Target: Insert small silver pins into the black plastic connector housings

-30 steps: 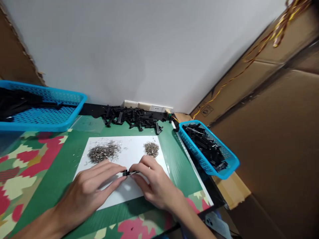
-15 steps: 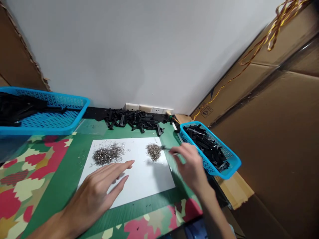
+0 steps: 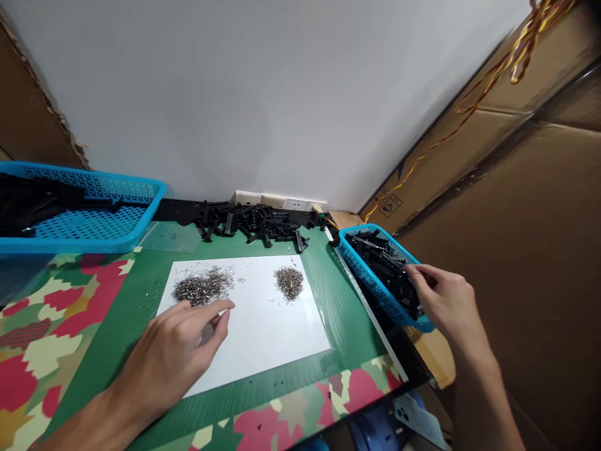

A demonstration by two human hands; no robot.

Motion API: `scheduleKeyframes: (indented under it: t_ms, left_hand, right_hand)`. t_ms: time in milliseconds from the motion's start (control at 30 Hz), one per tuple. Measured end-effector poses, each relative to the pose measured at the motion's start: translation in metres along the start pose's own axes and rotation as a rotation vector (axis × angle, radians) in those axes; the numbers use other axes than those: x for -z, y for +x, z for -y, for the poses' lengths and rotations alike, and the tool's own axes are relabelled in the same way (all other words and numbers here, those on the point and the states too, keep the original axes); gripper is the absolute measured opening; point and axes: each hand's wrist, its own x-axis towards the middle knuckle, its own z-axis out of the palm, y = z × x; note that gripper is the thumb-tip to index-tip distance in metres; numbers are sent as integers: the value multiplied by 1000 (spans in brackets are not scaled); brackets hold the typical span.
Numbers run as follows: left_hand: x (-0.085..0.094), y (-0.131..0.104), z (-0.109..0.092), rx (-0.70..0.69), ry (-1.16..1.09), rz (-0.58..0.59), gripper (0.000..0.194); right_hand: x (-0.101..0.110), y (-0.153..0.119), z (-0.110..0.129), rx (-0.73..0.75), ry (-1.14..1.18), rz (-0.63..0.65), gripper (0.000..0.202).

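My left hand [image 3: 181, 347] hovers low over the white sheet [image 3: 263, 338], thumb and index fingertips brought together; whatever they pinch, if anything, is too small to make out. Just beyond it lies a pile of tiny shiny metal pieces [image 3: 201, 285], perhaps small springs or pins. A second, rounder pile of metal pieces [image 3: 288, 283] sits toward the sheet's right side. Over the right blue basket [image 3: 370, 288], my right hand [image 3: 448, 307] is closed, its fingertips at a black plastic part [image 3: 404, 275] among many similar ones.
Black plastic parts [image 3: 253, 220] are heaped along the wall behind the sheet. To the left stands a larger blue basket [image 3: 107, 241] with black items. Cardboard boxes [image 3: 516, 250] rise on the right, with a twisted yellow-brown cord [image 3: 422, 160]. A wall socket strip [image 3: 295, 205] is behind the heap.
My right hand has moved right, from beside the round metal pile to the right basket, carrying a dark part. My left thumb and index finger have closed together and shifted slightly left.
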Motion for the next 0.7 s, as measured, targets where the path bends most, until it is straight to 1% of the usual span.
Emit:
scheduleKeyframes:
  t_ms: [67,133,233,300,400,467,567,700]
  left_hand:
    - [0,1,3,31,2,-5,27]
    - [0,1,5,34,-3,-4,27]
    - [-1,1,4,7,-10,-3,26]
    - [-1,2,3,-34,-10,6,25]
    - [-1,1,2,-169,-36,24,26]
    - [0,0,2,-294,-73,19,32]
    - [2,-1,2,-440,-86,4,44]
    - [4,-2,1,-535,-64,8,48]
  right_hand:
    - [-10,-5,36,42,93,89,44]
    - [-28,-7,73,108,161,173,44]
    - [-71,-2,119,130,157,320,44]
    - [-102,5,139,132,155,369,41]
    - [-138,17,157,105,122,386,38]
    - [-152,24,164,82,86,371,38]
    - [-162,30,171,60,32,342,42]
    - [-171,37,179,53,-13,320,44]
